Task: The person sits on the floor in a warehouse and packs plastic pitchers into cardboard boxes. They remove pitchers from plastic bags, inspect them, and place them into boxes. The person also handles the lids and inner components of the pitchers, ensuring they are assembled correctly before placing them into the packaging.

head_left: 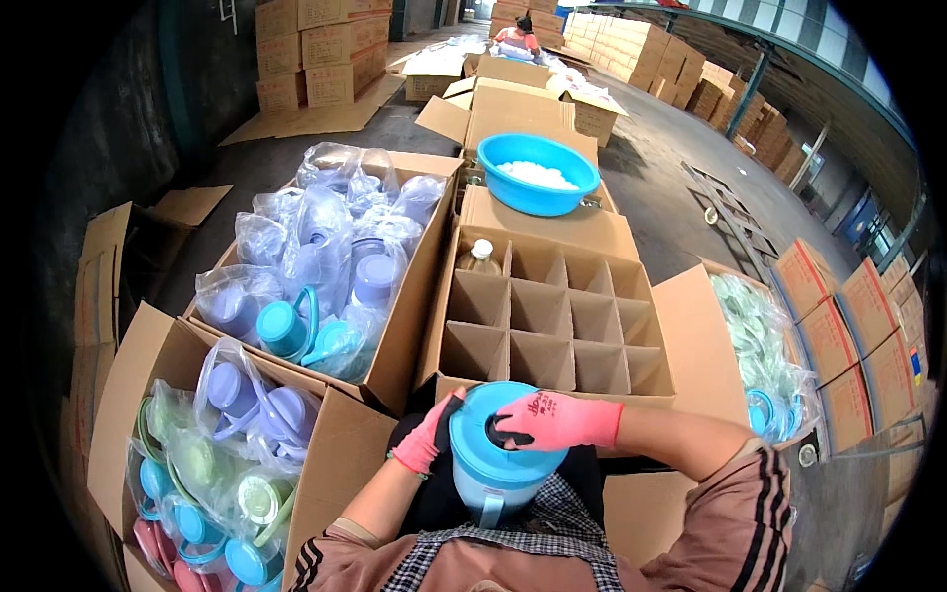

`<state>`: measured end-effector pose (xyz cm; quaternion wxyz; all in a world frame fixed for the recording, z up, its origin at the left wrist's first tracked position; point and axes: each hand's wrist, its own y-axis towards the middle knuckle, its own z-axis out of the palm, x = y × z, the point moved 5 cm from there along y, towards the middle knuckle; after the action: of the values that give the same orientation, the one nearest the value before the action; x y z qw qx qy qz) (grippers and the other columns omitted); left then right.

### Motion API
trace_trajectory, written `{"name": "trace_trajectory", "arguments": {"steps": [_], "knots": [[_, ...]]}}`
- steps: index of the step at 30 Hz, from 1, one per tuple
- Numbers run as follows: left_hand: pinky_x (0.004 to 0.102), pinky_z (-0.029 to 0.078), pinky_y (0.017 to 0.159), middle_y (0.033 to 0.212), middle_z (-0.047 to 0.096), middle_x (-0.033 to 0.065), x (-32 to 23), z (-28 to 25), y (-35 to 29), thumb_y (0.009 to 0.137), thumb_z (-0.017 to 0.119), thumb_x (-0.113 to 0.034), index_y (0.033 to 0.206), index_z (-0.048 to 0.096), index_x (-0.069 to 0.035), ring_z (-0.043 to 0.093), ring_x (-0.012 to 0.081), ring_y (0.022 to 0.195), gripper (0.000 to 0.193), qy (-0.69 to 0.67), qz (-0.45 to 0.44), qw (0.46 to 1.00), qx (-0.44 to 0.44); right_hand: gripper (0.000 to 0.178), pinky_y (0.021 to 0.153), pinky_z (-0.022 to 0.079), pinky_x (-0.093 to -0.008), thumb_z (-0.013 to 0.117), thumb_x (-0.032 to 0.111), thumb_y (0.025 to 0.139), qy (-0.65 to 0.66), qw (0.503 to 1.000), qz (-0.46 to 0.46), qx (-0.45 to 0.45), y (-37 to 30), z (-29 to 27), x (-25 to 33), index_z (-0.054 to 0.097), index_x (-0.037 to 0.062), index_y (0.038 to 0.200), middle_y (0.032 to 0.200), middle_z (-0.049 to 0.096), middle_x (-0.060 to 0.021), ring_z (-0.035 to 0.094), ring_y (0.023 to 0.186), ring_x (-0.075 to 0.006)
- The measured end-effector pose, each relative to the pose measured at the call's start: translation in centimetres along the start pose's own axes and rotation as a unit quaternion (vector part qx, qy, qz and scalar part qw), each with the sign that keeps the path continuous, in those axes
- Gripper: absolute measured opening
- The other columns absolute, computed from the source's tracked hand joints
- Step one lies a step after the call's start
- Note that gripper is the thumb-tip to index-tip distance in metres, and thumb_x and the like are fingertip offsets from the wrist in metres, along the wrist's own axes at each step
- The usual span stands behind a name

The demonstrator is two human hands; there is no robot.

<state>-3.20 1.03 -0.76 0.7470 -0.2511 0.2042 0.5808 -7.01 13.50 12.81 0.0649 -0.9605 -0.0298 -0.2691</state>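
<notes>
A blue lidded jug [505, 464] stands upright in front of my body, its handle toward me. My left hand [430, 436], in a pink glove with dark fingers, is closed against its left side at the rim. My right hand [552, 418], gloved alike, has its fingers curled down at the middle of the blue lid [485, 407], by a dark round opening; the fingertips are partly hidden. Just beyond sits a carton with cardboard dividers [541, 343]. A clear bottle with a white cap [480, 257] stands in its far left compartment.
A blue basin [539, 202] of white pieces rests beyond the divided carton. Left are boxes of bagged purple jugs [330, 237] and mixed-colour lids [197, 459]. A box of bagged green items [748, 326] lies right. Another person [516, 37] is far ahead, among stacked cartons [326, 54].
</notes>
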Motion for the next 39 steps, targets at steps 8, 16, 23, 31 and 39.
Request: {"name": "trace_trajectory", "arguments": {"steps": [8,16,23,31,39], "knots": [[0.0277,0.041,0.087,0.107,0.057,0.0077,-1.2,1.0,-0.9,0.091,0.04,-0.039,0.118,0.047,0.0,0.053,0.0142,0.096,0.048,0.065,0.04,0.997,0.0,0.009,0.071,0.038,-0.0332,0.046,0.015,0.077,-0.221,0.932,-0.261,0.119,1.7,-0.1,-0.3,0.049,0.0081,0.081,0.082,0.048,-0.007,0.046,0.082,-0.0228],[0.0287,0.041,0.088,0.109,0.056,0.0097,-2.3,1.5,-0.8,0.087,0.048,-0.037,0.119,0.045,0.003,0.053,0.0157,0.097,0.051,0.066,0.039,0.994,0.08,0.011,0.066,0.038,-0.0326,0.042,0.015,0.08,-0.095,0.942,-0.247,0.206,3.8,3.1,-2.7,0.049,0.0069,0.082,0.081,0.047,-0.008,0.048,0.074,-0.0219],[0.0284,0.043,0.084,0.105,0.057,0.0081,-3.1,0.2,-1.0,0.088,0.046,-0.036,0.116,0.048,0.002,0.055,0.0143,0.091,0.047,0.115,0.043,0.992,0.026,0.019,0.069,0.041,-0.0347,0.051,0.022,0.082,-0.162,0.974,-0.157,-0.016,1.9,-2.0,1.4,0.047,0.0046,0.076,0.086,0.049,-0.0115,0.049,0.078,-0.0261],[0.0277,0.046,0.079,0.097,0.059,0.0076,-0.3,-2.1,0.9,0.09,0.044,-0.034,0.109,0.053,0.001,0.056,0.0136,0.087,0.041,0.002,0.011,1.0,-0.027,0.03,0.068,0.043,-0.0283,0.053,0.029,0.084,0.375,0.805,0.41,-0.209,-9.3,14.6,3.9,0.06,0.0005,0.085,0.081,0.06,-0.0068,0.056,0.075,-0.0159],[0.03,0.047,0.078,0.091,0.06,0.008,-0.3,0.1,2.1,0.087,0.05,-0.036,0.098,0.056,-0.001,0.058,0.0164,0.081,0.037,-0.011,0.017,0.993,-0.114,0.045,0.081,0.038,-0.0242,0.062,0.04,0.079,0.652,0.695,0.297,-0.07,-3.1,20.7,2.0,0.055,0.0014,0.101,0.095,0.055,-0.0012,0.049,0.089,-0.0113]]}}
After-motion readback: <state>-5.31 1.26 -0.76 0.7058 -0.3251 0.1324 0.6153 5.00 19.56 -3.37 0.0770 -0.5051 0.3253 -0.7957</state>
